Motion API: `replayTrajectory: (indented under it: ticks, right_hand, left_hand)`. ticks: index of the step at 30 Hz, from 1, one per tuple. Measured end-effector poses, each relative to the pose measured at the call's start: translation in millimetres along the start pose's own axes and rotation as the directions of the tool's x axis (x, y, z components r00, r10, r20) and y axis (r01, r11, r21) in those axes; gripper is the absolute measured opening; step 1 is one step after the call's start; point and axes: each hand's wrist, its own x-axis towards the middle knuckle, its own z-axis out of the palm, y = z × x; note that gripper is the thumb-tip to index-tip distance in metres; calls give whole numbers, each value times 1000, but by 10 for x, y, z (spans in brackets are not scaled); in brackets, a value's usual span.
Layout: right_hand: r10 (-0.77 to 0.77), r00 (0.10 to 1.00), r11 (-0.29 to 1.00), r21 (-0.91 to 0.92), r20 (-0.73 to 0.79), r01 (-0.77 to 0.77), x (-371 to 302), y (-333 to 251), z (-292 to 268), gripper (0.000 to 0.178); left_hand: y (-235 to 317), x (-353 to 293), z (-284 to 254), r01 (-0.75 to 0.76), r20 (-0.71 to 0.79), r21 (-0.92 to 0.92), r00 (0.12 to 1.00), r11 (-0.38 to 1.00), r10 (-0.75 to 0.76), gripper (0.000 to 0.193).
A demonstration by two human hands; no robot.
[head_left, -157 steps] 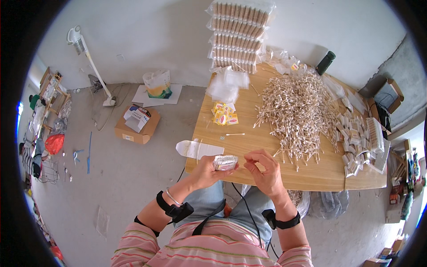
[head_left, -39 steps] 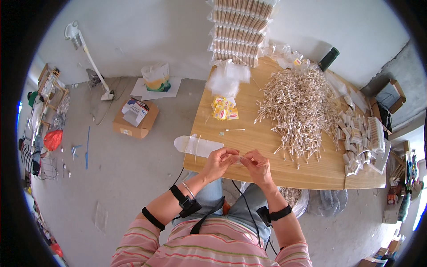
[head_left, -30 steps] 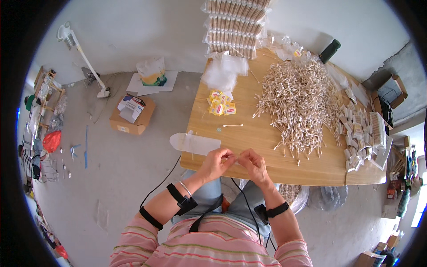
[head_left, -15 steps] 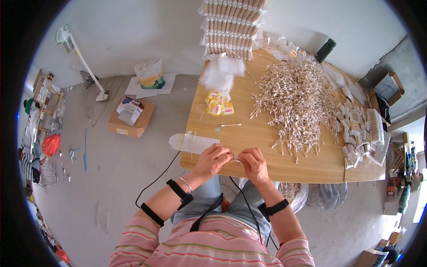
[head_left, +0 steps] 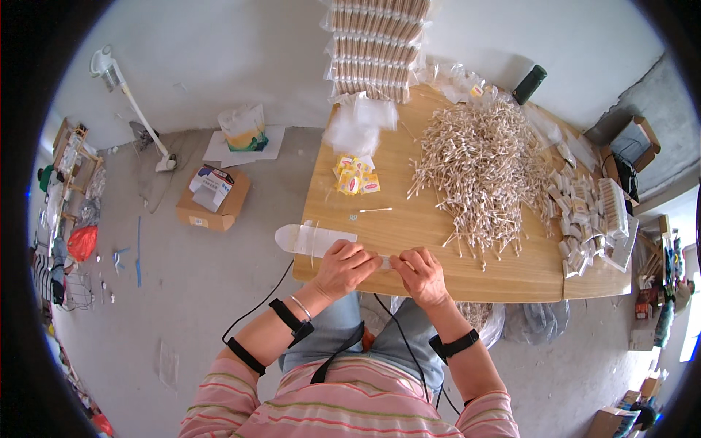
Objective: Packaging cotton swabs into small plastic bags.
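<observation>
My left hand (head_left: 346,267) and my right hand (head_left: 420,274) meet at the near edge of the wooden table (head_left: 409,219), both pinching a small clear plastic packet (head_left: 385,261) between them. Just left of my left hand a stack of clear plastic bags (head_left: 310,239) hangs over the table edge. A big heap of cotton swabs (head_left: 482,171) covers the middle of the table. One loose swab (head_left: 374,210) lies in front of my hands, near a few yellow labels (head_left: 355,179).
Filled swab packets (head_left: 588,219) are piled at the table's right end. Stacked packaged swabs (head_left: 374,47) stand at the far edge beside loose plastic (head_left: 358,125). A cardboard box (head_left: 212,197), a white bag (head_left: 243,130) and a floor lamp (head_left: 131,102) are on the floor to the left.
Five seconds ago my hands held a filled packet up near my body. Since then they have moved to the table edge and stay close together on a small clear packet.
</observation>
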Motion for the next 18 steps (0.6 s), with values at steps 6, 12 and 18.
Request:
replayTrajectory:
  ticks: [6,12,18]
  right_hand:
    - [0,1000,999,-41,-30,-1,-26,15,53,26]
    - [114,993,990,91,-40,-110,-28,-25,51,27]
    - [278,959,937,237,-55,-258,-68,-35,69,31]
  left_hand:
    - [-17,-70,132,114,6,-58,993,992,-114,21]
    - [35,-33,100,159,-58,-159,984,974,-170,31]
    - [-14,-15,105,89,-10,-132,996,987,-91,18]
